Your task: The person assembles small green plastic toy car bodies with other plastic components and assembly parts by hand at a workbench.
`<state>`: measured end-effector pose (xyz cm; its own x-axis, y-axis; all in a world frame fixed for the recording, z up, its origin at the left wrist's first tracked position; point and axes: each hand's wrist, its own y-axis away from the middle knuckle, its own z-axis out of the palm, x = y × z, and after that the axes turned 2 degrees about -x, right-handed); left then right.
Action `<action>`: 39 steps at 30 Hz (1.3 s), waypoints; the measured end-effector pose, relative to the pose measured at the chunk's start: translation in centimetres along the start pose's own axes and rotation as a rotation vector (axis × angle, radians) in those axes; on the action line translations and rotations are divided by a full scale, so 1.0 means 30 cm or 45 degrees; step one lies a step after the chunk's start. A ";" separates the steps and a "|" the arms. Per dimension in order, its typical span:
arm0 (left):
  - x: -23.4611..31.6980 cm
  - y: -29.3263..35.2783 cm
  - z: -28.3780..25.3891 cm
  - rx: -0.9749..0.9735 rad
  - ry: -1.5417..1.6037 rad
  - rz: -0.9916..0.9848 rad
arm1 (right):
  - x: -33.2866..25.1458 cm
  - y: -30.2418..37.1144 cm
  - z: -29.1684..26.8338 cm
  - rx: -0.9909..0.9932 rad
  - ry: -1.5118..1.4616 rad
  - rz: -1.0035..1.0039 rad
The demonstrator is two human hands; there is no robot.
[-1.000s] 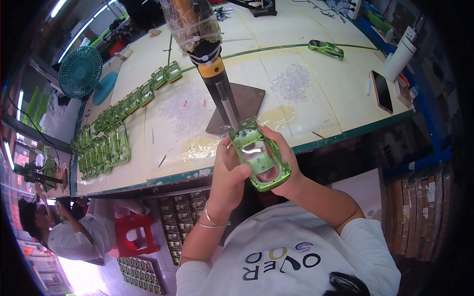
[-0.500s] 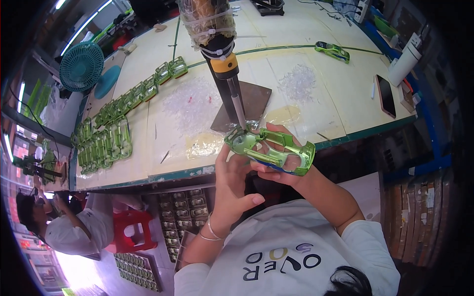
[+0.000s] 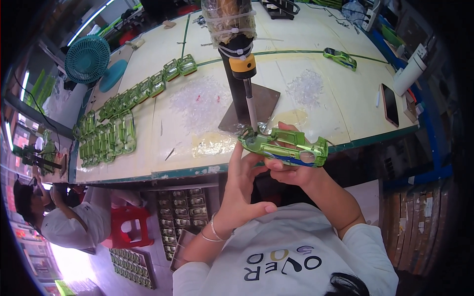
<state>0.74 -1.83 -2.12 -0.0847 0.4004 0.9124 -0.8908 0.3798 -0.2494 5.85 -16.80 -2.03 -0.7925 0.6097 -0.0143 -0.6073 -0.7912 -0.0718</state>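
A shiny green toy car body shell (image 3: 276,149) with open windows and a blue side marking is tilted in front of me at the table's near edge. My right hand (image 3: 291,167) grips its underside and near side, with fingers behind it. My left hand (image 3: 242,190) is at its left end, index fingertip touching the shell and thumb stretched well away. The tip of a hanging powered driver (image 3: 244,66), with a black and yellow collar and a grey shaft, meets the shell's left end. The exact contact point is too small to make out.
Rows of green car shells (image 3: 111,140) stand at the table's left. Two piles of small clear plastic pieces (image 3: 197,103) (image 3: 306,88) flank a brown metal plate (image 3: 269,101). A lone shell (image 3: 339,58), phone (image 3: 389,104) and fan (image 3: 88,59) surround them. Another person sits far left.
The shell has rolled in my right hand, so its blue-marked side shows more. Its left end stays at the driver tip. The whole view has shifted slightly.
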 end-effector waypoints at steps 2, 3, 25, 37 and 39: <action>0.006 0.001 -0.001 -0.004 -0.001 -0.012 | 0.001 -0.001 0.009 0.150 -0.021 -0.017; 0.009 0.002 0.001 -0.017 0.000 -0.029 | 0.000 0.002 0.009 0.144 -0.012 -0.017; -0.030 -0.008 0.010 0.041 0.062 -0.004 | 0.018 0.005 0.002 0.562 0.238 -0.198; -0.122 0.115 -0.009 -0.123 0.562 -0.514 | 0.015 0.329 -0.073 0.513 1.016 -0.267; -0.123 0.118 -0.017 -0.071 0.536 -0.531 | -0.053 0.383 -0.020 0.521 0.908 -0.418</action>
<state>-1.88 -1.55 -6.54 0.4619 0.4997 0.7328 -0.7850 0.6149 0.0754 0.15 -26.83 -3.43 -0.4346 0.5861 -0.6839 -0.8786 -0.4429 0.1787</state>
